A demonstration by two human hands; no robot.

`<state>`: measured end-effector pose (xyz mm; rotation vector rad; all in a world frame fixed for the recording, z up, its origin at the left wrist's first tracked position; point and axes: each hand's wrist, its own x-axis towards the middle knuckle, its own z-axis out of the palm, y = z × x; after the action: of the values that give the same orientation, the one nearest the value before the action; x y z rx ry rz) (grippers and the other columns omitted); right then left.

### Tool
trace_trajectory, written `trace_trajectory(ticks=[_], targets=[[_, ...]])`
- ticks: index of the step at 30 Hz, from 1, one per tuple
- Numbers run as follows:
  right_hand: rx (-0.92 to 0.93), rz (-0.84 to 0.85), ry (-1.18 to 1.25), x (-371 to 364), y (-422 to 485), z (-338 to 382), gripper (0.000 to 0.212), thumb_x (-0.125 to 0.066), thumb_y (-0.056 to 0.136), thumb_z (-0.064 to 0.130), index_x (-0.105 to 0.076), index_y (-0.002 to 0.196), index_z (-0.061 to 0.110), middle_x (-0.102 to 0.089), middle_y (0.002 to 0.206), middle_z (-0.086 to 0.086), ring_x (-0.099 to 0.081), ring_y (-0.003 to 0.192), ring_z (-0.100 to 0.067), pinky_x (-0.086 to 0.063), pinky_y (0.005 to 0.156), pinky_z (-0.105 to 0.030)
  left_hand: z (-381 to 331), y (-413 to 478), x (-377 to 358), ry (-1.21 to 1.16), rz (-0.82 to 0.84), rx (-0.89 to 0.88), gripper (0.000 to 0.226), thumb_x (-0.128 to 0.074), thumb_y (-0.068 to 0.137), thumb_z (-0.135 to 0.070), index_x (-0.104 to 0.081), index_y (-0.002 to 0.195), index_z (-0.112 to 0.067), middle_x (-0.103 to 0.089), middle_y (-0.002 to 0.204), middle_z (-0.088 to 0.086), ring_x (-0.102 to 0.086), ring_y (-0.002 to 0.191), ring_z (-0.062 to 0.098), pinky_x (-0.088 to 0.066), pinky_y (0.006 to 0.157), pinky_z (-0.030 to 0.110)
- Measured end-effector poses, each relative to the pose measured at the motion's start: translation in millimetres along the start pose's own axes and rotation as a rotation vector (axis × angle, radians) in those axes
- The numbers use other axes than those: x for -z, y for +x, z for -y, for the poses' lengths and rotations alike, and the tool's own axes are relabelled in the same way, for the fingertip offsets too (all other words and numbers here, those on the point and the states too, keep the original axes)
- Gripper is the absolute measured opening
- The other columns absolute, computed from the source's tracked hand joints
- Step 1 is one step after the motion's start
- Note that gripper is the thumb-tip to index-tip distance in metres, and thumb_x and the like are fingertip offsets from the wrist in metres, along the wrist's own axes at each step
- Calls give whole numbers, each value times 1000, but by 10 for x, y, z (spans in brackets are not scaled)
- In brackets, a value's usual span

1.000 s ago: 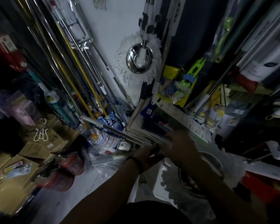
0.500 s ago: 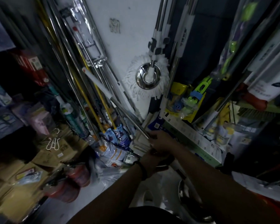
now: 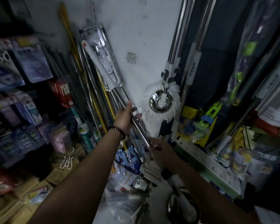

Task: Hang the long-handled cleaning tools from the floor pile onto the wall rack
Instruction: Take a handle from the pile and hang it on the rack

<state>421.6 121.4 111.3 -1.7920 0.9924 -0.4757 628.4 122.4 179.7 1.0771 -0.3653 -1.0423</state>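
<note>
I hold a spin mop by its steel pole (image 3: 139, 131), which slants up to the left and ends in a white grip (image 3: 94, 57) near the wall. My left hand (image 3: 124, 117) wraps the pole higher up. My right hand (image 3: 162, 152) grips it lower down. The mop's round head (image 3: 181, 206) hangs low by the floor, partly hidden behind my right forearm. Another spin mop (image 3: 161, 102) with a white fringe and a shiny disc hangs on the white wall to the right of my hands.
Several steel and yellow poles (image 3: 87, 88) lean in the corner on the left. Shelves of boxed goods (image 3: 19, 94) fill the left side. Packaged mops and brooms (image 3: 242, 88) crowd the right. Plastic-wrapped goods (image 3: 129, 175) and cardboard boxes (image 3: 23, 191) lie on the floor.
I have lifted the mop from the floor pile. Its handle end rose up and left toward the wall, my left hand slid higher on the pole, and my view tilted upward.
</note>
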Motion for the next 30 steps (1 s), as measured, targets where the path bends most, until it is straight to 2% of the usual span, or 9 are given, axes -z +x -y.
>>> trace_trajectory(ticks=[4, 7, 10, 14, 17, 21, 24, 26, 30], targets=[[-33, 0, 180, -131, -67, 208, 9, -64, 101, 17, -72, 103, 21, -66, 72, -9, -61, 64, -25, -50, 61, -40, -288, 44, -183, -26, -63, -167, 30, -55, 105, -42, -47, 105, -13, -49, 71, 3, -45, 47, 18, -48, 46, 31], [-45, 33, 189, -98, -6, 390, 30, -64, 104, 31, -70, 91, 4, -66, 72, -16, -63, 66, -27, -52, 66, -41, -409, -52, -354, 36, -15, -212, 33, -53, 103, -50, -45, 104, -17, -41, 72, 0, -35, 46, 15, -38, 42, 24], [22, 39, 53, 19, 75, 619, 39, -58, 103, 44, -74, 81, 17, -73, 78, -15, -70, 71, -24, -58, 74, -45, -501, -88, -488, 110, 55, -270, 36, -47, 104, -54, -48, 104, -18, -42, 69, -1, -36, 47, 15, -36, 43, 23], [95, -213, 105, 371, 157, 1191, 25, -60, 105, 33, -71, 104, 10, -73, 94, -21, -73, 77, -25, -56, 64, -30, -599, -173, -631, 216, 182, -403, 31, -37, 109, -48, -50, 105, -20, -41, 66, -1, -33, 47, 18, -34, 45, 24], [235, -367, 56, 738, 285, 1654, 22, -63, 103, 33, -71, 111, 14, -75, 100, -12, -73, 86, -27, -57, 74, -33, -714, -227, -736, 271, 259, -485, 32, -38, 110, -45, -50, 109, -15, -43, 66, 0, -36, 48, 19, -36, 45, 24], [383, -414, 22, 1096, 528, 2245, 57, -65, 97, 50, -53, 149, 28, -74, 109, 3, -69, 96, -11, -55, 92, -36, -933, -283, -949, 276, 377, -541, 36, -40, 110, -47, -49, 109, -12, -39, 74, 13, -32, 51, 19, -30, 49, 27], [537, -419, 4, 1362, 681, 2786, 66, -63, 101, 47, -41, 159, 28, -76, 101, 9, -72, 97, -6, -55, 94, -31, -1158, -267, -1177, 267, 444, -554, 39, -39, 110, -46, -50, 115, -8, -40, 78, 13, -34, 51, 18, -32, 51, 29], [611, -438, 23, 1548, 793, 3105, 63, -64, 101, 42, -42, 159, 31, -79, 97, 3, -75, 97, -16, -61, 88, -36, -1317, -214, -1352, 275, 463, -547, 40, -39, 110, -44, -48, 118, -6, -45, 76, 11, -40, 51, 19, -37, 53, 29], [683, -448, 128, 1886, 1110, 3481, 68, -72, 94, 44, -42, 155, 43, -76, 81, -24, -72, 84, -51, -62, 79, -61, -1656, -51, -1660, 331, 531, -524, 38, -40, 111, -38, -53, 115, -2, -55, 76, 6, -52, 59, 24, -48, 58, 33]])
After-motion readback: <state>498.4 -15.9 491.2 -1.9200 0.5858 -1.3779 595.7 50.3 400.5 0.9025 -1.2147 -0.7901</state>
